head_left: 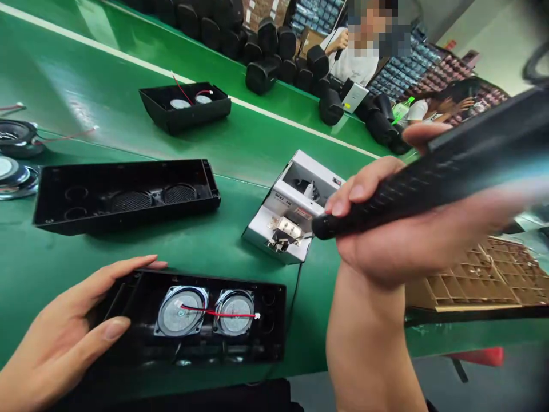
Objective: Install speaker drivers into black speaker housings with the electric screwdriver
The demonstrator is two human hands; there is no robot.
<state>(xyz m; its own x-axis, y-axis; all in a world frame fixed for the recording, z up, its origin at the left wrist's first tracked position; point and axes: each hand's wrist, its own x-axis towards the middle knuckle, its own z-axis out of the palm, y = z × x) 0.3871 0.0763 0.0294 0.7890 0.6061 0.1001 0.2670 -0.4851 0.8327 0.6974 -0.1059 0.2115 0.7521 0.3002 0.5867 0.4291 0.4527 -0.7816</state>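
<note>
My left hand (71, 329) grips the left end of a black speaker housing (274, 343), thumb on the near side and fingers along the far edge. Two speaker drivers, a larger one (180, 320) and a smaller one (234, 326), lie back-up inside the housing. Red and black wires (214, 313) with a white plug run across them. Wrapped in my right hand (394, 246) is a black electric screwdriver (437, 171), tilted with its nose down to the left. The nose points at the front of a white screw feeder (274, 209); whether its bit touches a screw cannot be made out.
Behind my left hand lies an open housing (94, 220), with another housing (189, 117) holding drivers farther back. Loose speaker drivers (17, 137) sit at the left edge. A divided cardboard tray (467, 286) stands at right. Co-workers (355, 63) sit beyond several black speakers (261, 74).
</note>
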